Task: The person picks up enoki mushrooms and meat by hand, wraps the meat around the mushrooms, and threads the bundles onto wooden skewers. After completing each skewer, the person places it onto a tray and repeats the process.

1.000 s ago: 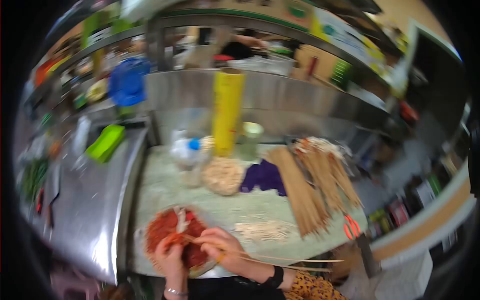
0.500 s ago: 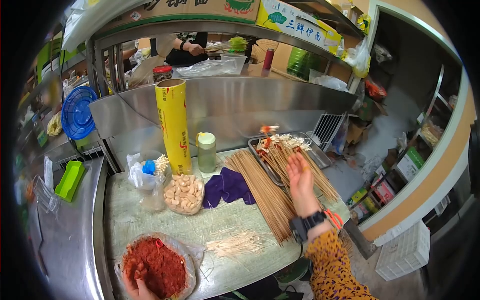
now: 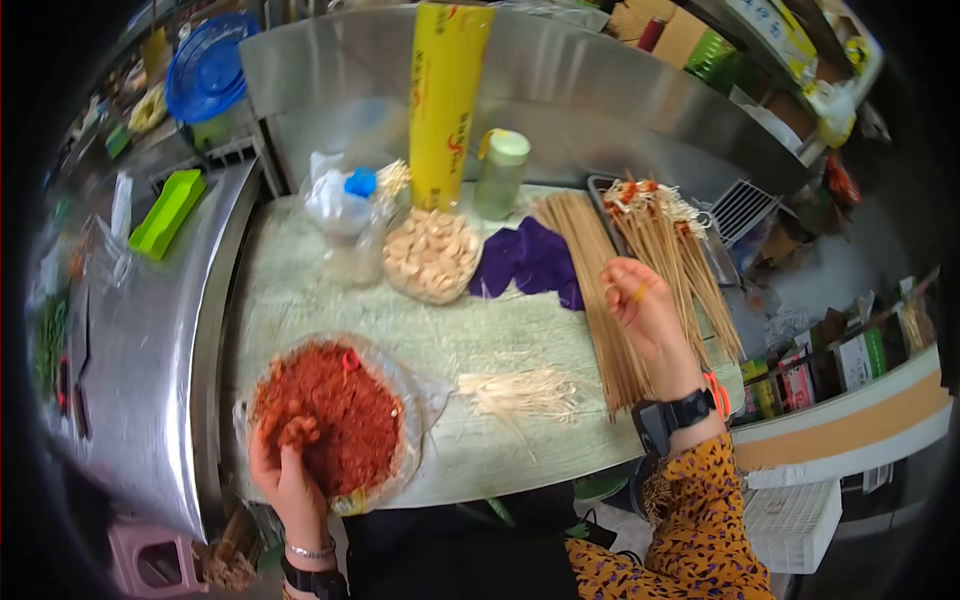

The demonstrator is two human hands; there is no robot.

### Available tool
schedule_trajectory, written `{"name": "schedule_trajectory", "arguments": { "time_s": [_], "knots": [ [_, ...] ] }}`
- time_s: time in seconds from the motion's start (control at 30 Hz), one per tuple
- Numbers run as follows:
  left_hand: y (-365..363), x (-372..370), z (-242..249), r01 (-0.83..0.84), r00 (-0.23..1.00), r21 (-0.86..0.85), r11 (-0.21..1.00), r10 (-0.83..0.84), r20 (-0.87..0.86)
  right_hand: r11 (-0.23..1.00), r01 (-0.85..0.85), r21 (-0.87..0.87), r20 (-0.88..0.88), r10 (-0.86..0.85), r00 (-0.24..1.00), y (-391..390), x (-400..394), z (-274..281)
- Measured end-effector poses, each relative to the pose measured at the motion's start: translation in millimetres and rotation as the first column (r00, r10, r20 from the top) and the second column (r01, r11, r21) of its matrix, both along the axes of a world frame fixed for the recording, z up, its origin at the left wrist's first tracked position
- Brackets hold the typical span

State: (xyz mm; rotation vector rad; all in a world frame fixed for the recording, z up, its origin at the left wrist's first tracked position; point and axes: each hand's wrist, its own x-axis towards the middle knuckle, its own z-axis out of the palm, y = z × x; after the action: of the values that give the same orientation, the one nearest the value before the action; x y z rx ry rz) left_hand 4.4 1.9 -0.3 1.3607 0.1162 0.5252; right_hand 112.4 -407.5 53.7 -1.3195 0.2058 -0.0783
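Note:
My left hand is at the near left edge of a plastic-lined bowl of red minced filling, fingers closed on a small clump of it. A small red ring-like piece lies on the filling. My right hand is raised over the bundle of bare bamboo skewers, its fingers loosely curled and apart, with nothing visible in them. A yellow spot shows on that hand. Behind it, a metal tray bears skewers of enoki mushrooms with red bits. Loose enoki mushrooms lie right of the filling.
A bag of peeled garlic cloves, a purple cloth, a green bottle and a tall yellow roll stand along the back. Orange-handled scissors lie at the right edge. A steel counter adjoins on the left.
The view has tilted down and shifted. My right hand has drawn back from the tray and its fingers have curled. My left hand has lifted a clump of filling. A blurred skewer now lies still.

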Motion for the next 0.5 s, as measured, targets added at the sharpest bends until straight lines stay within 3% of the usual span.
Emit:
{"name": "schedule_trajectory", "arguments": {
  "time_s": [0.03,0.07,0.1,0.17,0.2,0.27,0.37,0.43,0.5],
  "knots": [
    [0.3,-0.9,0.3,-0.015,1.000,-0.002,1.000,0.015,-0.015,1.000,-0.015,-0.002,-0.015,0.015,1.000,17.6,-8.0,2.9],
    [0.2,-1.9,-0.1,0.010,1.000,-0.013,1.000,-0.010,-0.001,0.965,-0.150,-0.216,-0.020,0.149,0.989,36.0,-16.6,4.3],
    [0.4,-2.1,-0.9,0.037,0.999,-0.025,0.999,-0.036,0.017,0.866,-0.271,-0.420,-0.049,0.277,0.960,52.0,-23.1,2.6],
    [1.3,-3.5,0.5,0.037,0.999,-0.029,0.999,-0.036,0.022,0.664,-0.370,-0.650,-0.069,0.433,0.899,78.9,-32.0,-4.8],
    [1.0,-3.8,1.8,0.042,0.999,-0.017,0.999,-0.042,0.018,0.660,-0.378,-0.650,-0.073,0.441,0.895,89.9,-35.2,-7.4],
    [2.5,-4.8,2.4,0.068,0.998,-0.027,0.997,-0.068,-0.002,0.108,-0.303,-0.947,-0.179,0.604,0.776,108.7,-42.7,-12.4],
    [4.0,-6.1,2.6,0.096,0.995,-0.017,0.995,-0.096,-0.011,0.047,-0.181,-0.982,-0.123,0.569,0.813,128.5,-57.0,-29.9],
    [4.0,-5.8,2.6,0.086,0.996,-0.031,0.996,-0.086,-0.015,0.088,-0.136,-0.987,-0.069,0.528,0.846,135.3,-53.8,-41.6],
    [4.3,-5.8,3.0,0.101,0.995,0.001,0.995,-0.101,-0.004,-0.021,-0.123,-0.992,-0.119,0.457,0.881,136.8,-47.5,-48.1]
  ]
}}
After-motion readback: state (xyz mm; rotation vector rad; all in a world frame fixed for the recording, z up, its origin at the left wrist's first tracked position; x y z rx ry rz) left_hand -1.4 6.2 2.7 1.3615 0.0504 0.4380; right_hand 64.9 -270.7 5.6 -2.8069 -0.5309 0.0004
